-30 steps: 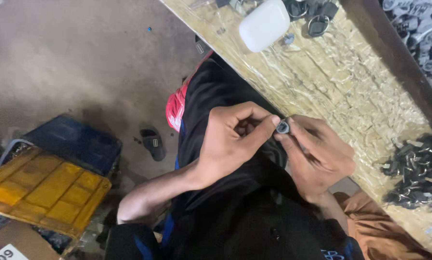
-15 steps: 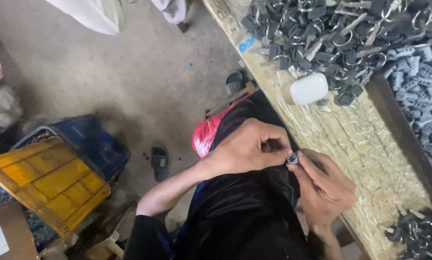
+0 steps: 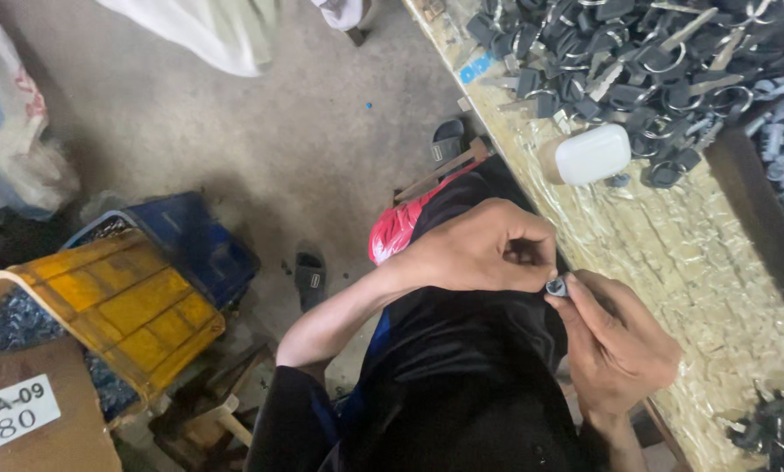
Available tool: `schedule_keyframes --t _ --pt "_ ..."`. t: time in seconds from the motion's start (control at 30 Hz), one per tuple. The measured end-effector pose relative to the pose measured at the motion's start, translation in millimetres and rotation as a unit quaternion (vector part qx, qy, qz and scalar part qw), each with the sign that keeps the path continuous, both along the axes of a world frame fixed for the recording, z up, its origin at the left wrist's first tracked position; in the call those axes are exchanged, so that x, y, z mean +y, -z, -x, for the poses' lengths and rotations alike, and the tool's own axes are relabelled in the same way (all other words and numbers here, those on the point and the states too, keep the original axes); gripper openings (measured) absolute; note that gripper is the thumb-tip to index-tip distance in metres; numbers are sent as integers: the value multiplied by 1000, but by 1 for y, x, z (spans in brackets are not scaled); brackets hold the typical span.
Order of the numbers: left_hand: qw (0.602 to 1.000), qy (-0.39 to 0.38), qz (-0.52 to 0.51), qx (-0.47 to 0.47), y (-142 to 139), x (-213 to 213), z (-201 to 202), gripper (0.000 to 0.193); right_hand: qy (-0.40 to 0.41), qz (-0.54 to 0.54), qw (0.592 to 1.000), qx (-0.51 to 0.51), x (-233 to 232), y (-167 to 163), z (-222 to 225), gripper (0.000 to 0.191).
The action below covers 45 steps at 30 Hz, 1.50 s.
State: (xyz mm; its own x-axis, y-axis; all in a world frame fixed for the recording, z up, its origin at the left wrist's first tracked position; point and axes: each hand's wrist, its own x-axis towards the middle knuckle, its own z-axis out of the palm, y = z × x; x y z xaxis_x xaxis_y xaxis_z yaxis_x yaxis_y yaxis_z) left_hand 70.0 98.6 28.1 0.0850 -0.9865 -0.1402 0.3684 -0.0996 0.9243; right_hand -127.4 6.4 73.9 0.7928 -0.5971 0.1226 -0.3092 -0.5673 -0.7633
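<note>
My left hand [image 3: 484, 249] and my right hand [image 3: 615, 336] meet over my lap in dark clothing, at the edge of a wooden workbench [image 3: 698, 262]. Between their fingertips they pinch a small round metal part [image 3: 556, 287]. The left hand's fingers curl tightly above the part, and the right hand's thumb and forefinger press on it from below. Most of the part is hidden by the fingers.
A pile of black key heads with metal rings [image 3: 637, 61] lies at the bench's far end beside a white oval case [image 3: 591, 154]. More dark parts [image 3: 772, 424] sit at the lower right. On the floor stand a yellow crate [image 3: 121, 306], a blue crate [image 3: 191, 236] and sandals [image 3: 309, 280].
The view has swung toward the far end of the bench, bringing the pile of key heads into sight. Both hands stay together on the small part.
</note>
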Motion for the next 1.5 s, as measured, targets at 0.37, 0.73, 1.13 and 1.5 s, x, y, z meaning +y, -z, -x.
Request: schedule_keyframes --t 0.37,0.73,1.13,1.5 --pt "999 -19 18 -21 8 2 8 12 14 -63 998 29 -2 5 5 25" --pt "981 -45 45 -185 -1 -3 5 15 -9 12 1000 15 -3 2 0 26" --pt "928 -222 61 -293 -12 18 34 10 21 -76 997 13 -2 -3 -22 36" --pt "932 -277 76 -223 -8 1 42 14 50 93 994 3 15 16 -10 25"
